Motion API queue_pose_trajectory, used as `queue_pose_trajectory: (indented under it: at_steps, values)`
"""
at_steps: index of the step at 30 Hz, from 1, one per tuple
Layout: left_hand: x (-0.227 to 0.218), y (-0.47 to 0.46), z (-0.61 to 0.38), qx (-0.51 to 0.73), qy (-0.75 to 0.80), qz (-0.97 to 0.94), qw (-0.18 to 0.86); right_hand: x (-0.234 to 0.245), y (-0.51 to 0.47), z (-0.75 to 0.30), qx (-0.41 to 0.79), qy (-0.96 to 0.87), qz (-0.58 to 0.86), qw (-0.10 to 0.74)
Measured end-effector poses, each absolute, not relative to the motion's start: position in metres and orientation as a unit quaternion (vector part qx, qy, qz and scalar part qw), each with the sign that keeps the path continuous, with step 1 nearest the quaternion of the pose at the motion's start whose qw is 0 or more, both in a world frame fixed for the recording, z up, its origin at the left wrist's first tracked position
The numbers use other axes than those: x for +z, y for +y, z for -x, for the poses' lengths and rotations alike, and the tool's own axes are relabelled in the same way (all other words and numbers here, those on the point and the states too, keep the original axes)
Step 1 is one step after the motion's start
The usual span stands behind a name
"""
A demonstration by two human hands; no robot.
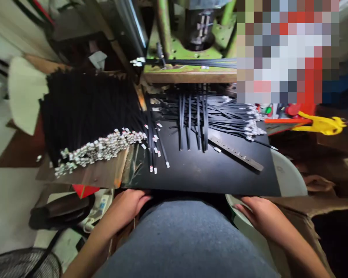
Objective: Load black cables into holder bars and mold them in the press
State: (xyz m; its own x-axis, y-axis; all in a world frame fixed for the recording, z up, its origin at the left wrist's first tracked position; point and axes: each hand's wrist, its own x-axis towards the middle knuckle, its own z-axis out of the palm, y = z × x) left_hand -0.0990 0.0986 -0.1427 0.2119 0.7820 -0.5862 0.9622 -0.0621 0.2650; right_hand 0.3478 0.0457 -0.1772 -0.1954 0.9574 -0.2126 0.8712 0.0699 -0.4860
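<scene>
My left hand [127,206] rests at the near left edge of a black board [208,173], fingers curled under that edge. My right hand [256,214] sits at the near right edge, by a white bucket rim [290,177]; its fingers bend downward and partly hide. Neither hand shows anything clearly in it. On the board lie black straps with metal tips [191,119], some fanned out in the middle, several loose ones [155,150] to the left. A flat metal bar [237,153] lies diagonally at the right.
A big stack of black straps with silver clips [87,116] fills the left, on a brown sheet. A green press machine [188,42] stands behind. A yellow object [321,124] lies right, a fan [20,266] at bottom left.
</scene>
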Motion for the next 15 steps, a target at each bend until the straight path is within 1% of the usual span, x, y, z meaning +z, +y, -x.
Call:
queue_pose_trajectory:
  at_steps: [1,2,3,4,5,6,7,9,10,11,13,15]
  values:
    - [-0.128,0.097,0.092,-0.118,0.586,-0.724,0.344,-0.159,0.049,-0.347,0.291,-0.742,0.597,0.093]
    - [-0.115,0.097,0.085,-0.073,0.557,-0.740,0.370,-0.142,0.056,-0.346,0.306,-0.750,0.574,0.123]
    - [-0.103,0.099,0.077,-0.017,0.534,-0.755,0.380,-0.129,0.066,-0.343,0.295,-0.751,0.567,0.168]
    - [-0.094,0.104,0.070,0.042,0.529,-0.764,0.367,-0.119,0.080,-0.340,0.252,-0.748,0.576,0.213]
    - [-0.088,0.110,0.063,0.089,0.545,-0.766,0.330,-0.115,0.095,-0.336,0.185,-0.745,0.593,0.242]
    - [-0.086,0.117,0.057,0.121,0.575,-0.760,0.278,-0.115,0.112,-0.332,0.109,-0.747,0.609,0.245]
    - [-0.087,0.126,0.051,0.137,0.606,-0.751,0.223,-0.120,0.128,-0.328,0.041,-0.752,0.617,0.229]
    - [-0.094,0.141,0.044,0.141,0.648,-0.734,0.148,-0.135,0.150,-0.326,-0.039,-0.764,0.619,0.178]
    - [-0.098,0.147,0.042,0.141,0.657,-0.729,0.135,-0.142,0.155,-0.328,-0.053,-0.767,0.618,0.166]
    - [-0.102,0.151,0.042,0.143,0.659,-0.725,0.140,-0.148,0.154,-0.333,-0.058,-0.768,0.614,0.172]
    - [-0.106,0.155,0.045,0.159,0.662,-0.713,0.169,-0.154,0.140,-0.347,-0.051,-0.774,0.593,0.215]
    - [-0.107,0.155,0.050,0.170,0.667,-0.698,0.199,-0.152,0.118,-0.358,-0.015,-0.788,0.559,0.256]
